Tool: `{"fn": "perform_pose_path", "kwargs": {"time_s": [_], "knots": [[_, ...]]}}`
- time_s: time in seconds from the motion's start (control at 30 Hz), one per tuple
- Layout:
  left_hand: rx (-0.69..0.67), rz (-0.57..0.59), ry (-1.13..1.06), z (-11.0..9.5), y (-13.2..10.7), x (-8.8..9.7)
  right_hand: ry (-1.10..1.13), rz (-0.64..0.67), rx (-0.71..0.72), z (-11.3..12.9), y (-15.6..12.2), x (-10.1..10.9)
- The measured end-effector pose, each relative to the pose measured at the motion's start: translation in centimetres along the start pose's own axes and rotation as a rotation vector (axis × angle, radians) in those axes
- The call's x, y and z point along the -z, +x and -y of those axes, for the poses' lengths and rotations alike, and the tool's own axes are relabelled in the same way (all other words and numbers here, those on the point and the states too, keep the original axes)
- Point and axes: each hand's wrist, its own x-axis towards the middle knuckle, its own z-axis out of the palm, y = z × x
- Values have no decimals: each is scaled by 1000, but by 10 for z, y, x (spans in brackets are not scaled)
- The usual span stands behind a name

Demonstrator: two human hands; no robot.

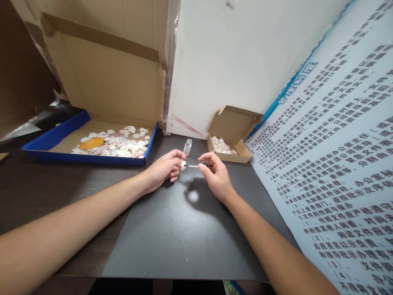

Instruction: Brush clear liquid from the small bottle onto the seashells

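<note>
A small white shell (183, 165) is pinched between the fingers of my left hand (167, 167). My right hand (217, 176) grips a thin, shiny stick with a dark tip (193, 166), held level and pointing left. Its tip touches the shell or lies right at it; whether it is a pen or a fine brush is too small to tell. Just behind my hands stands a small clear glass bottle (187, 147) without a lid, upright on the dark grey mat (172, 237).
A blue-edged cardboard box (89, 159) at the left holds many white shells and an orange one (91, 143). At the right back, a small open carton (235, 157) holds small shells. Behind rises a white wall (245, 61); a printed poster (337, 143) borders the right side.
</note>
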Motion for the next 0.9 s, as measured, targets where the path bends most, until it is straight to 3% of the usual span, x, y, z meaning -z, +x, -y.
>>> {"fn": "perform_pose_path", "kwargs": {"time_s": [0.9], "knots": [[-50, -39, -1, 2, 3, 0, 27, 9, -7, -1, -1, 0]]}}
